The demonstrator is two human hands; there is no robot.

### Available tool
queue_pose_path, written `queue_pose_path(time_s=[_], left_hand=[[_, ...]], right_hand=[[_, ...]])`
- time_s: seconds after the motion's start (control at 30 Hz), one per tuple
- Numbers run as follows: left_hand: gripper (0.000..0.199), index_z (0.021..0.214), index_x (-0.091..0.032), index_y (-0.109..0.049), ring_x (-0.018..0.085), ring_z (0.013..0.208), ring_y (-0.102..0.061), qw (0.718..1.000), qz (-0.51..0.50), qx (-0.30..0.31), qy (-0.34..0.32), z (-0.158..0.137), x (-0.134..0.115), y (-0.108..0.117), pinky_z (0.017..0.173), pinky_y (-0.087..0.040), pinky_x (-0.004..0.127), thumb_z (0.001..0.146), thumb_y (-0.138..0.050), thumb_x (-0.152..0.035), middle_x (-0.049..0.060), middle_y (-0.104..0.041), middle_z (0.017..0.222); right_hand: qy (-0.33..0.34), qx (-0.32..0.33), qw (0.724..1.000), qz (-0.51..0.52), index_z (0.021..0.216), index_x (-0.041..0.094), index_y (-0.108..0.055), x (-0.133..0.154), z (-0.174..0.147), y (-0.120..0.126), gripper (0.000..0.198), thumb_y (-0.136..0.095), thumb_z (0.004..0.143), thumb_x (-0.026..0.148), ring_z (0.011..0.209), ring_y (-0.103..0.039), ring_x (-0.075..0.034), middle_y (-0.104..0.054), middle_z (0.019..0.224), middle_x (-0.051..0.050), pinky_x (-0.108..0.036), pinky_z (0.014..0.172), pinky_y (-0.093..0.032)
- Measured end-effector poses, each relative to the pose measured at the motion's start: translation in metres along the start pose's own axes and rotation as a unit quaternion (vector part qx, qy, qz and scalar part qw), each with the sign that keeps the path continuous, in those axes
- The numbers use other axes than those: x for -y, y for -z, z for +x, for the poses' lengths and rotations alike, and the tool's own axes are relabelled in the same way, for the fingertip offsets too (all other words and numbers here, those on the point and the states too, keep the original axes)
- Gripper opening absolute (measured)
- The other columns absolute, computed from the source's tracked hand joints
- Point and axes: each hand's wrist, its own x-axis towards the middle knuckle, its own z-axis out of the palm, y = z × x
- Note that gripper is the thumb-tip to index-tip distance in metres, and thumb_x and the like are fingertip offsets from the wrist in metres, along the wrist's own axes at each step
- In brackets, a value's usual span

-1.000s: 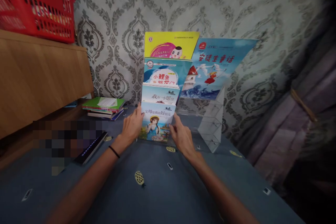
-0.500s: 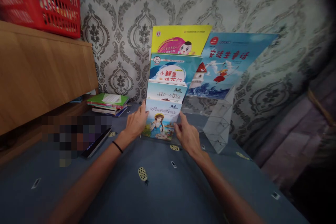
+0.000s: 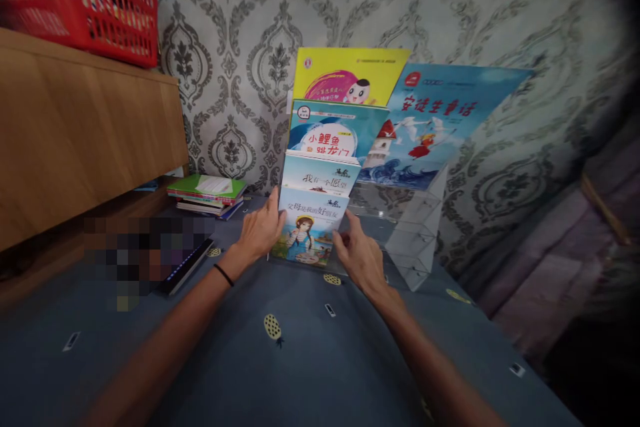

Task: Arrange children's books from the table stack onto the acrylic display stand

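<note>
A clear tiered acrylic rack [image 3: 415, 233] stands against the patterned wall on a blue cloth. Its left column holds several picture books stepped upward. The front one, a pale book with a girl in a hat [image 3: 310, 227], sits in the lowest tier. My left hand [image 3: 260, 233] grips its left edge and my right hand [image 3: 363, 255] holds its right edge. Behind it rise a light blue book [image 3: 320, 175], a fish book [image 3: 333, 133] and a yellow book [image 3: 350, 77]. A large blue fairy-tale book [image 3: 430, 127] leans in the right column.
A stack of books [image 3: 207, 195] lies at the left by the wall. A wooden cabinet [image 3: 85, 133] carries a red basket [image 3: 85, 3]. A dark flat bar-shaped device [image 3: 187, 265] lies on the cloth. A purple curtain [image 3: 565, 253] hangs at the right.
The view has shifted slightly, so everything sits a little more to the right and higher. Both hands stay on the front book's edges; the book has not visibly moved in the rack.
</note>
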Motion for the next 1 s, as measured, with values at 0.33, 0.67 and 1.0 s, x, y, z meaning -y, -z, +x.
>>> queue_pose_path(time_s=[0.33, 0.67, 1.0], left_hand=[[0.063, 0.158, -0.008, -0.016, 0.027, 0.100, -0.074, 1.000, 0.005, 0.002, 0.027, 0.000, -0.004, 0.004, 0.081, -0.054, 0.034, 0.104, -0.037, -0.034, 0.018, -0.074, 0.113], [0.064, 0.158, -0.008, -0.014, 0.028, 0.096, -0.074, 0.999, 0.005, 0.004, 0.037, 0.001, -0.005, 0.002, 0.079, -0.054, 0.035, 0.105, -0.036, -0.034, 0.018, -0.074, 0.111], [0.053, 0.152, -0.013, -0.027, 0.025, 0.093, -0.074, 0.998, -0.048, -0.010, 0.026, -0.013, 0.025, 0.001, 0.078, -0.052, 0.032, 0.106, -0.036, -0.037, 0.009, -0.076, 0.097]], right_hand=[[-0.010, -0.089, 0.995, 0.049, 0.133, 0.014, -0.049, 0.001, 0.000, 0.001, 0.052, -0.047, 0.089, 0.042, 0.065, -0.063, -0.023, -0.070, 0.079, -0.006, -0.029, 0.055, -0.035], [0.121, 0.056, 0.987, 0.088, 0.139, 0.017, -0.054, 0.021, -0.007, 0.004, 0.049, -0.038, 0.096, 0.034, 0.057, -0.059, -0.019, -0.067, 0.067, -0.002, -0.028, 0.059, -0.040], [0.124, 0.102, 0.985, 0.060, 0.151, 0.014, -0.041, 0.022, -0.009, 0.000, 0.057, -0.037, 0.096, 0.029, 0.060, -0.064, -0.022, -0.072, 0.071, -0.004, -0.030, 0.060, -0.041]])
